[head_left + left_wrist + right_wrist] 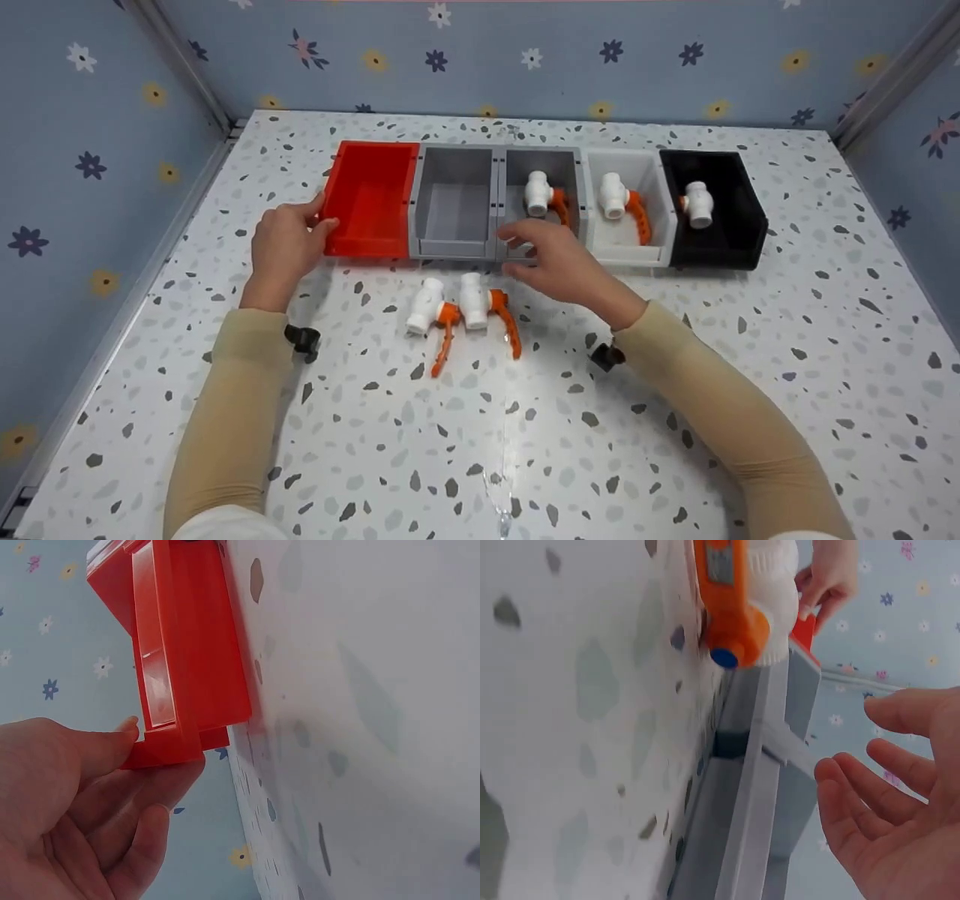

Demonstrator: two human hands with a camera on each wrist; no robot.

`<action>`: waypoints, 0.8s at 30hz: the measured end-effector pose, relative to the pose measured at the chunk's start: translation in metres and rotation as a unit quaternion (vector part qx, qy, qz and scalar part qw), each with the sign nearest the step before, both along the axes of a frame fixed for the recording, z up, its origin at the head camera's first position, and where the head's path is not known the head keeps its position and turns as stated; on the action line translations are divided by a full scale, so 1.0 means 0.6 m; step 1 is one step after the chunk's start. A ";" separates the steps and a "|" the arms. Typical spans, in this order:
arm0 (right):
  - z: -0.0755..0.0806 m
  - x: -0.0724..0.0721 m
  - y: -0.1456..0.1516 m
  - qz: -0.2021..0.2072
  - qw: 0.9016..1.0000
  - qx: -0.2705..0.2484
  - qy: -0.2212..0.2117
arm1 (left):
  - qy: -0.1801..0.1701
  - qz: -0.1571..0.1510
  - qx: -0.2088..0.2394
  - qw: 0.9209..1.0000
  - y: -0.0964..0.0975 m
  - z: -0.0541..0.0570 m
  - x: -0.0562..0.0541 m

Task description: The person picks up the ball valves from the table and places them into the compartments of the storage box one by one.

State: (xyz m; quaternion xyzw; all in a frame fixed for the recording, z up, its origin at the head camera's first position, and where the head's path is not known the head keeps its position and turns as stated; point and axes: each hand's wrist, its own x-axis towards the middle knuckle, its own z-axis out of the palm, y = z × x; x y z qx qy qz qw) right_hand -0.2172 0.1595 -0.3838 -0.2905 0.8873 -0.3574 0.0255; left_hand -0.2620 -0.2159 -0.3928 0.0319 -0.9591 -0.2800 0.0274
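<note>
Two bare hands work at a row of five open bins: the left hand [285, 244] pinches the red bin [367, 246] near its front left corner, thumb and fingers closed on the edge, probably to steady or square up that end of the row. The right hand [551, 259] has its fingers loosely spread and holds nothing; it hovers by the front of the second gray bin [540, 157], and whether a fingertip brushes it I cannot tell. Just in front of the row, two white valves [472, 301] with orange handles [507, 322] lie side by side on the speckled table [420, 435], handles toward the person, perhaps so they are easy to pick up. Left to right, the bins run red, first gray [454, 250], second gray, white [626, 253], black [720, 255]; the last three hold one similar valve each, seemingly one to a bin. Behind stands a flowered wall [487, 67]. Only the head view shows the whole row and the valves inside it. The left wrist view makes plain how thumb and fingers lie on opposite sides of the red edge; the right wrist view reveals a blue disc [724, 658] on an orange handle.
</note>
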 end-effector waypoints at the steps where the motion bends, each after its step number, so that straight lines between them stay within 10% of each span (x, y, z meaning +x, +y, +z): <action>1: -0.003 0.003 -0.004 0.009 1.000 0.012 -0.006 | -0.002 0.001 0.002 1.000 0.000 0.000 -0.001; 10: -0.029 0.016 -0.031 0.069 0.988 0.119 -0.073 | -0.003 0.005 0.008 1.000 0.003 0.001 -0.001; 24: -0.035 0.025 -0.060 0.033 0.983 0.153 -0.098 | -0.013 0.009 0.010 1.000 0.003 0.002 0.001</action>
